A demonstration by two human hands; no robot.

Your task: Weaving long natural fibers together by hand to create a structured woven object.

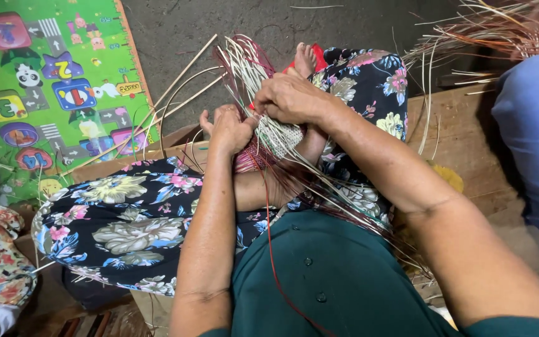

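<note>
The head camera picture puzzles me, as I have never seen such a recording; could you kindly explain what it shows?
There is no machine here: a camera worn on a person's head looks down at their own two bare hands. The left hand and the right hand each have a grip on a partly woven piece of thin pale and reddish strips, resting over the lap in floral trousers. Loose strips fan outward. A green play mat lies on the floor at left; another person's blue sleeve shows at right.

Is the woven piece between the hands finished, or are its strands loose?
Unfinished: the woven piece has loose strands fanning out past the left hand and right hand.
</note>
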